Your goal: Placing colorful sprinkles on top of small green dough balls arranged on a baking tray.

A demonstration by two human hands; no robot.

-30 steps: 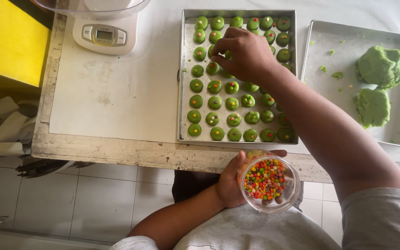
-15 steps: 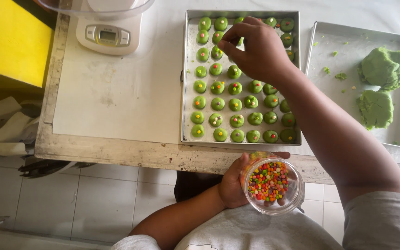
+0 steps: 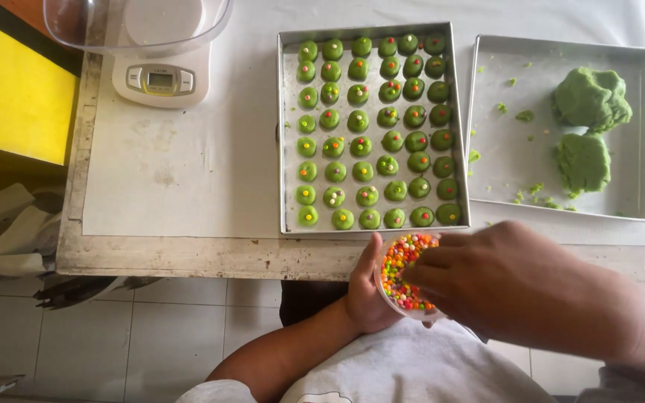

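two hands at one small clear cup of coloured sprinkles [image 3: 404, 270], below the surface [image 3: 188, 254] edge.
left hand [image 3: 367, 298] grasps cup; right hand [image 3: 509, 287] fingers [image 3: 421, 276] dip inside, grip unclear. tray of green dough balls [image 3: 290, 134] beyond.

On the counter [image 3: 188, 172], the tray [image 3: 287, 134] of dough balls [image 3: 360, 145] sits at centre; a second tray [image 3: 640, 134] lies just beside it at 3 o'clock, holding two dough lumps [image 3: 587, 127] in its far-right part. The scale [image 3: 162, 75] with a bowl [image 3: 136, 22] on it stands at 10 o'clock. At 6 o'clock, off the counter edge, the cup [image 3: 401, 272] of sprinkles rests in the left hand [image 3: 367, 295], the right hand [image 3: 516, 287] over it.
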